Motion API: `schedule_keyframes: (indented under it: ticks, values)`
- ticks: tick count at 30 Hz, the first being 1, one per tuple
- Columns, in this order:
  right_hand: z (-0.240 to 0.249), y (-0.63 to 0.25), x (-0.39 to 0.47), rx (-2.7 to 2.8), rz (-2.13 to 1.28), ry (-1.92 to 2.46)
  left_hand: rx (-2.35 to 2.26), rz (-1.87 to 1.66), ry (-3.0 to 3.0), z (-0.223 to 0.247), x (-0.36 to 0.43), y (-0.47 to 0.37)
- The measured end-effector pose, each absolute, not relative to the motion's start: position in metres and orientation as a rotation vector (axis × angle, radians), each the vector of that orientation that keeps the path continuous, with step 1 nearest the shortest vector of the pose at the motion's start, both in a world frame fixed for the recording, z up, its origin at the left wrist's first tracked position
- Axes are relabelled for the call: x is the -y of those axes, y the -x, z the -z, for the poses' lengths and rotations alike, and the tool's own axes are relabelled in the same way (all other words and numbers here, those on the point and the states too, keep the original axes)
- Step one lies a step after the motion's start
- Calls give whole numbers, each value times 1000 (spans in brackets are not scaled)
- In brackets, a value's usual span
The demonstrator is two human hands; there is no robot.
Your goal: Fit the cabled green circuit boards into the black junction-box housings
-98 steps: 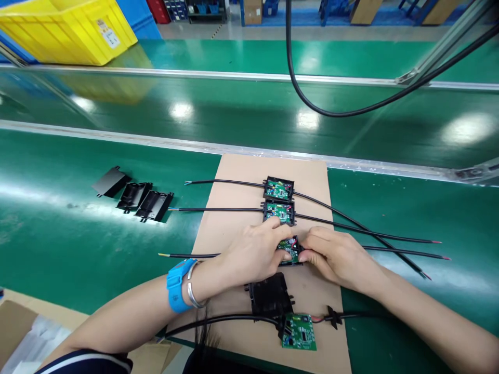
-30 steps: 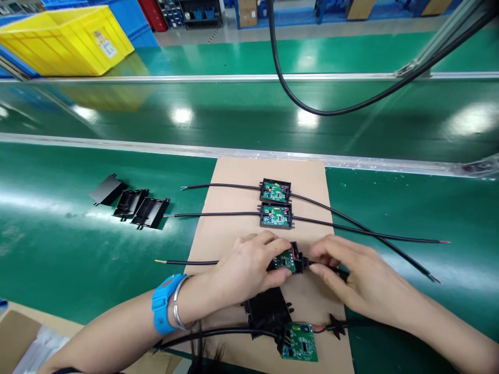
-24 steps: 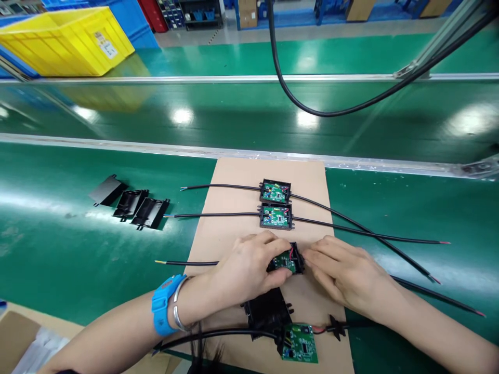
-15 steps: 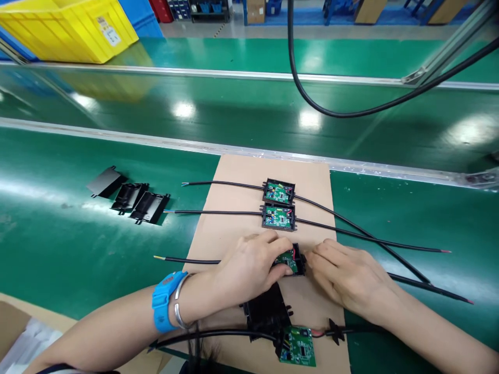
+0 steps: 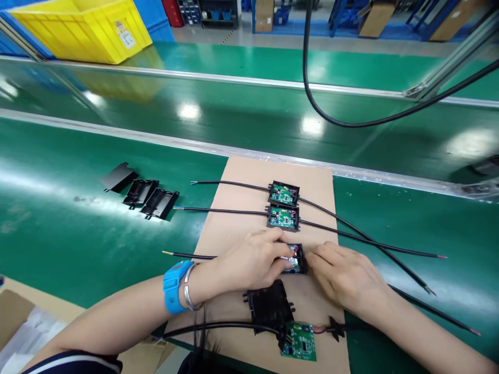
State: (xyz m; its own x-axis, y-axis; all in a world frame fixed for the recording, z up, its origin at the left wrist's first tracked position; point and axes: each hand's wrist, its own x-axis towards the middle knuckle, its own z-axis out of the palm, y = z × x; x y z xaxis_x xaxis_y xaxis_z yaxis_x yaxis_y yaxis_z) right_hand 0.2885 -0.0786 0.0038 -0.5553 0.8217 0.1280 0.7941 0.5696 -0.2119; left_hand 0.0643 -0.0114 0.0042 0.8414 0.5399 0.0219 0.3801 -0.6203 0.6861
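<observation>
My left hand (image 5: 253,259) reaches over a small black plastic case (image 5: 303,266), thumb and index finger closed on the circuit board (image 5: 289,263) inside it, close to a red wire. My right hand (image 5: 346,272) is pinched at the case's right end around a black cable (image 5: 432,307), whose far part comes out behind the wrist; the fingertips' exact hold is hidden. Another cable (image 5: 191,255) leaves the left side under my left hand. Nearer me lies an empty black case (image 5: 268,306), with a loose green circuit board (image 5: 300,343) wired to cables beside it.
Two cases with boards and cables, an upper one (image 5: 284,193) and a lower one (image 5: 283,217), lie farther up the cardboard sheet (image 5: 241,171). Several black case parts (image 5: 159,202) rest on the green table at left. A yellow bin (image 5: 86,31) stands beyond; a black cable (image 5: 351,123) hangs overhead.
The view has shifted slightly. My left thumb and index finger have come closer together over the board, which now shows glare. My right hand stays at the case's right end.
</observation>
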Motion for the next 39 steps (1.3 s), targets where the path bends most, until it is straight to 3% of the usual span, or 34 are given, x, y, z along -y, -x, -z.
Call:
schedule_keyframes:
  ticks: [13, 39]
  values:
    - [-3, -235, 51, 2078, -661, 1792, -630, -336, -2237, -5, 8, -48]
    - [0, -262, 72, 2119, -655, 1518, -469, -334, -2782, 2, 6, -37]
